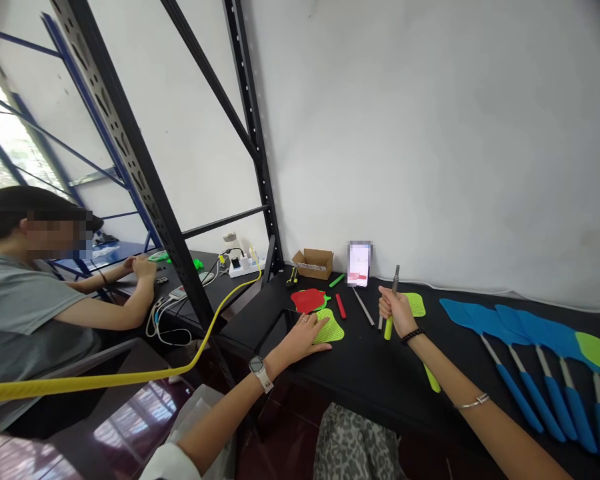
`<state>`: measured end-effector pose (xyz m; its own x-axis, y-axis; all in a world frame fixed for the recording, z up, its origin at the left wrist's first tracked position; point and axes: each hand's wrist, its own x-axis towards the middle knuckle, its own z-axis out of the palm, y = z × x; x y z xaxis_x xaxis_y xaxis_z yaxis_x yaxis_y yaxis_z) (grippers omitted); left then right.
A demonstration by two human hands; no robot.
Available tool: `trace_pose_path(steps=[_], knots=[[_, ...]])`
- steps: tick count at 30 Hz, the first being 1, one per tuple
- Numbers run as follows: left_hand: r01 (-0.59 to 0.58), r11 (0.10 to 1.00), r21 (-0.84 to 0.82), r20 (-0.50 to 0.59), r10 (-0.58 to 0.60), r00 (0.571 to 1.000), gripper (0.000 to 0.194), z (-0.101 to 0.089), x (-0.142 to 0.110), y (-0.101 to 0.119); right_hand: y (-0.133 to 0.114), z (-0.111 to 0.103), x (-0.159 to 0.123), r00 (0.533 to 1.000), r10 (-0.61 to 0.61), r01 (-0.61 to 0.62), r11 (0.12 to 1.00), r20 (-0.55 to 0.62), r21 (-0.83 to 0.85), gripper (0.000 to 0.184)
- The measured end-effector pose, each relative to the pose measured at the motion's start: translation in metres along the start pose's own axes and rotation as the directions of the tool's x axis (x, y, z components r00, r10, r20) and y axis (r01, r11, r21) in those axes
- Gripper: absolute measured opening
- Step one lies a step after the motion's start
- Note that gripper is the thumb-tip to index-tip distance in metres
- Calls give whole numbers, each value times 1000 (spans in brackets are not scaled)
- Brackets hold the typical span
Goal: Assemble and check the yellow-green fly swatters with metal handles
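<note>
On the table [365, 357], by a box [316, 268] I can't see into, the left hand [300, 338] is resting, fingers spread, on a green flap [333, 327], and the right fist [398, 313] is gripping a green-handled stick [389, 329].

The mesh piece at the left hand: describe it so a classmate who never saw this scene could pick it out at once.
On the black table below the white wall, find the left hand, with a watch at its wrist. Partly covered by that hand is the mesh piece. Its yellow-green colour sets it apart from the flat red piece just beyond it.
</note>
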<state>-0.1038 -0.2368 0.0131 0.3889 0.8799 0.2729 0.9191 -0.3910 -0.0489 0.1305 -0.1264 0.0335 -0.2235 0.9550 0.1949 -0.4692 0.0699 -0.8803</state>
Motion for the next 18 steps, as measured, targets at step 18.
trace_pose_path(steps=[18], knots=[[-181, 956, -229, 177, 223, 959, 34, -40, -24, 75, -1, 6, -2, 1000, -8, 8, 999, -3, -44, 54]])
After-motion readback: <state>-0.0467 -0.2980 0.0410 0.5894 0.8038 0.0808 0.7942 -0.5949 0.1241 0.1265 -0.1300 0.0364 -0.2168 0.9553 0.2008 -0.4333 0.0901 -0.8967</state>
